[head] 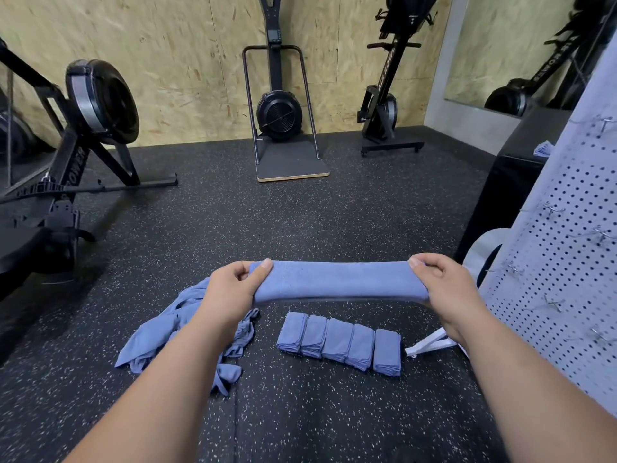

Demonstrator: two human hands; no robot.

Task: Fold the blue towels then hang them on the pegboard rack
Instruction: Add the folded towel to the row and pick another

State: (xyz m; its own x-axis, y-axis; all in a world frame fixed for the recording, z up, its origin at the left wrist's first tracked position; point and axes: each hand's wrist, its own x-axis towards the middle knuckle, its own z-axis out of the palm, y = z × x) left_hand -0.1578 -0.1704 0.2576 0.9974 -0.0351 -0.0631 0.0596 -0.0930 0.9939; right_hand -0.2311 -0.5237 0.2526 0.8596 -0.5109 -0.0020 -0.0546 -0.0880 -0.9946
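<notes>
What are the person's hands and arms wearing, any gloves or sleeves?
Nothing that shows. The left hand and right hand are bare: no gloves, rings or wristbands. Both forearms are bare too, with no sleeve, watch or marking in view down to the picture's edge.

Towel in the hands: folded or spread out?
Folded. The towel is a narrow band held taut between the left hand and right hand, each gripping one end, longer than the folded towels on the floor.

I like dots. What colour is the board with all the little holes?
The pegboard rack is white, or very pale grey, dotted with rows of small dark holes. The head view shows it, at the right.
</notes>
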